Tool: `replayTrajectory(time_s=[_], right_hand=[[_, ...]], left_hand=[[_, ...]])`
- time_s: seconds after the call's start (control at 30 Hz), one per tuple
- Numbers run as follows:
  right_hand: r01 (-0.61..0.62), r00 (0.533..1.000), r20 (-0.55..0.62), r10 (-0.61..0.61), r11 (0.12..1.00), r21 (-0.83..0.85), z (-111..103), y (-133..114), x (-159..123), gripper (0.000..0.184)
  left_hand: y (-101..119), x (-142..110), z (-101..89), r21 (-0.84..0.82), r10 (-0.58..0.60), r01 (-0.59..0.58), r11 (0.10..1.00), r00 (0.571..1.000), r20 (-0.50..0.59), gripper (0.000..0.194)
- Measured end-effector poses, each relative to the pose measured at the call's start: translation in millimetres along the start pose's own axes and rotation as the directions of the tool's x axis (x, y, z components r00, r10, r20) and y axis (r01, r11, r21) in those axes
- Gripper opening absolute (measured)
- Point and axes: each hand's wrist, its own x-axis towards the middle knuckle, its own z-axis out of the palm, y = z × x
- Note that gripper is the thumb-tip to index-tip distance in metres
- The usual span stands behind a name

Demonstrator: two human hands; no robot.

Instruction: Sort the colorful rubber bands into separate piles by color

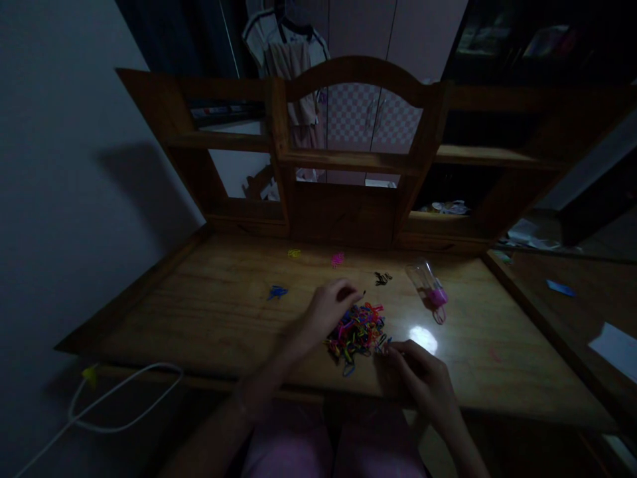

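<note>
Pink fabric is seen nearest the camera, drawn over the lap below the front edge of a wooden desk. On the smooth, pale-grained desktop, a tangled heap of thin coloured loops is spread between the two hands, with red, yellow, blue, green and dark strands mixed together. A small dark piece is pinched at the fingertips of the left hand, which is curved over the heap's upper left side. The right hand is held at the heap's lower right edge, its thumb and forefinger brought close together beside loose loops; whether one is gripped cannot be told.

Beyond the heap, four small, separate clusters are laid out: blue, yellow, pink and black. To the right of the black cluster, a clear, rounded plastic bottle is laid on its side, its glossy purple-pink cap pointed toward the near right. The far edge is bordered by a wooden hutch with an arched top, and a slim white cable is looped at the near left
</note>
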Motion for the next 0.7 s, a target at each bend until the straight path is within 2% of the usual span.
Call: replayTrajectory(time_s=[0.1,0.17,0.27,0.33,0.47,0.57,0.7], right_hand=[[-0.043,0.999,0.013,0.043,0.999,0.026,0.6,3.7,0.3,0.025],[-0.04,0.999,0.023,0.039,0.999,0.021,0.2,3.4,-0.8,0.024],[-0.021,1.0,0.004,0.021,1.0,0.007,-0.8,0.6,-2.4,0.023],[-0.013,1.0,-0.006,0.013,1.0,-0.011,-1.5,-0.6,-2.4,0.022],[0.022,0.997,-0.075,-0.027,0.998,-0.06,-2.1,3.8,0.1,0.019],[0.011,0.99,-0.137,-0.022,0.997,-0.08,-2.1,12.0,3.1,0.024],[-0.016,0.997,-0.072,0.009,0.995,-0.102,-4.3,19.7,7.5,0.031]], left_hand=[[-4.1,55.6,18.4,0.049,0.086,-0.09,0.995,0.994,0.073,0.013],[-6.8,80.7,33.2,0.064,0.115,-0.121,0.991,0.989,0.091,0.01],[-9.7,96.5,45.1,0.07,0.137,-0.145,0.987,0.984,0.112,0.01],[-9.9,94.1,41.9,0.069,0.144,-0.153,0.986,0.983,0.115,0.012],[-2.6,61.6,11.5,0.079,0.15,-0.158,0.984,0.983,0.104,0.011],[5.4,16.1,-16.4,0.092,0.138,-0.142,0.986,0.989,0.05,0.013],[0.8,-52.1,-34.7,0.085,0.015,-0.011,0.996,0.999,-0.041,0.015]])
